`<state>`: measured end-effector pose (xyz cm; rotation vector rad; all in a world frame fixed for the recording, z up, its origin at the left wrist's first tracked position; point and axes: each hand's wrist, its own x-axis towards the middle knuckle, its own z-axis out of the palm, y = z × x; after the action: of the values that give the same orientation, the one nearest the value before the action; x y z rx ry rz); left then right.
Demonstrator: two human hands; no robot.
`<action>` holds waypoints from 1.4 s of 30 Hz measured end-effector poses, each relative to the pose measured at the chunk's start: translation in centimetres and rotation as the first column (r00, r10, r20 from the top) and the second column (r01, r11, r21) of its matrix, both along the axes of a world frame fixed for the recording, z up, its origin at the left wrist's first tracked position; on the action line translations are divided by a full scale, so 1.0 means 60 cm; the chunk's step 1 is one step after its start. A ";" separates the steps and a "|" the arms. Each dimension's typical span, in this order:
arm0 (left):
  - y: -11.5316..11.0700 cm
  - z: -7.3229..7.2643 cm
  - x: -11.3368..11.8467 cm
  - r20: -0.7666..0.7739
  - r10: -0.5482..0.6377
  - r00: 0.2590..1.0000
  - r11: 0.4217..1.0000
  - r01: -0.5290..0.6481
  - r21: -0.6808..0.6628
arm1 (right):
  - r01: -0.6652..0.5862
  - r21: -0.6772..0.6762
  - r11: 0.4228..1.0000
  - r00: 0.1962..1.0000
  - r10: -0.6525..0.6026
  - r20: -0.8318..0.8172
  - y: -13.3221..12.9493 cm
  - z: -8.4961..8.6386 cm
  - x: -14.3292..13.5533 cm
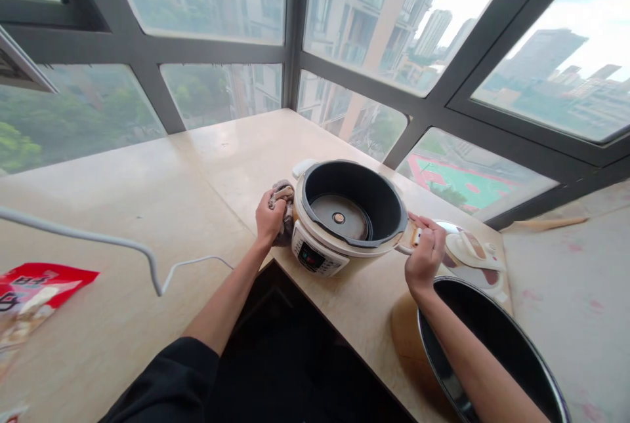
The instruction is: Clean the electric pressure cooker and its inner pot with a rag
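Both hands on an open cooker near the tabletop's far corner.
Left hand point(269, 218) presses a bunched cloth point(284, 202) to the cooker point(344, 226) side; right hand point(424, 254) curls round its right handle. A lid point(473, 250) lies just right, a pot point(492, 344) nearer.

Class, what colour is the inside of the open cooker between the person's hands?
Dark grey to black, seen best in the head view: the cooker.
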<state>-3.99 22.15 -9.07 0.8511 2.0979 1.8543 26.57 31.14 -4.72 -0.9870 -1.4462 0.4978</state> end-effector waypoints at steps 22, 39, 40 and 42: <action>-0.157 0.039 0.211 -0.083 0.068 0.994 0.982 -0.052 0.179 | 0.045 0.033 0.998 0.997 -0.047 0.065 0.007 0.009 -0.002; -0.052 -0.079 0.396 -0.547 -0.689 0.476 0.721 0.530 -0.447 | -0.061 -0.004 0.998 0.968 0.060 0.242 0.019 0.015 0.027; -0.052 -0.081 0.397 -0.540 -0.700 0.468 0.711 0.525 -0.467 | -0.066 -0.007 0.998 0.969 0.065 0.240 0.020 0.014 0.026; -0.054 -0.081 0.394 -0.522 -0.729 0.443 0.683 0.522 -0.510 | -0.077 -0.012 0.997 0.970 0.078 0.229 0.023 0.011 0.025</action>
<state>19.62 18.90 -13.92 2.1546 1.8235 0.8322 28.09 32.54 -4.03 -1.0189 -1.6961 0.4539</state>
